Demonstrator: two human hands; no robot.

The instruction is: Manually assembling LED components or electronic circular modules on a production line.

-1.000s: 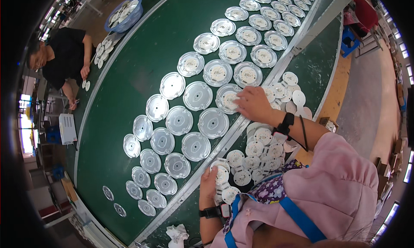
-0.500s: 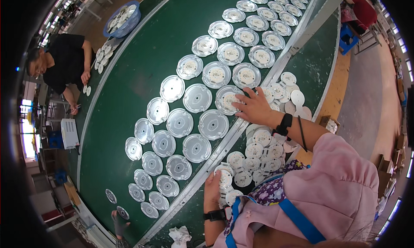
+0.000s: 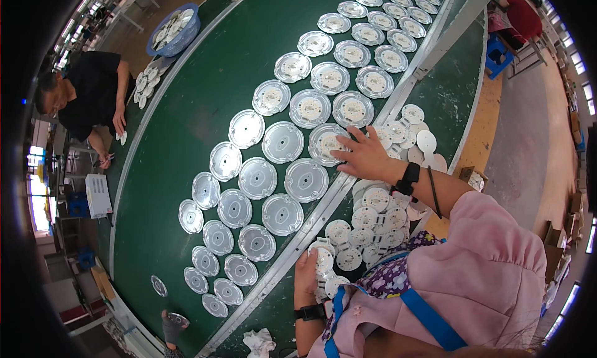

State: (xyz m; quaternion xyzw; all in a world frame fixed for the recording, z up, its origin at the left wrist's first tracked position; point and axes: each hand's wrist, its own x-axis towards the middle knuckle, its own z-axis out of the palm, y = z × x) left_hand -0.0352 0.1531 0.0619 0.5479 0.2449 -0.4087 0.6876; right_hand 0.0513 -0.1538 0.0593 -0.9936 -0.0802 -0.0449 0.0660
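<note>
My right hand [image 3: 365,154] rests with spread fingers on a white round LED board [image 3: 329,144], which lies inside a silver metal disc near the rail. Lower down, my left hand [image 3: 305,272] has its fingers wrapped round several white LED boards [image 3: 323,260], held by their edge close to my body. Between my arms lies a heap of joined white LED boards [image 3: 364,237]. Farther up, the silver discs [image 3: 310,108] mostly carry white boards, while the discs nearer the bottom [image 3: 306,180] are bare.
A metal rail [image 3: 323,216] runs diagonally beside the green work surface [image 3: 205,78]. A slanted post [image 3: 451,37] rises at upper right. Across the table sits a co-worker [image 3: 93,93] near a blue basket [image 3: 175,34] of boards. Another person's gloved hand [image 3: 171,328] is at lower left.
My hands stay almost in place. At lower left, the other person's gloved hand has lifted and tilted a metal disc. The co-worker's hands across the table have shifted slightly.
</note>
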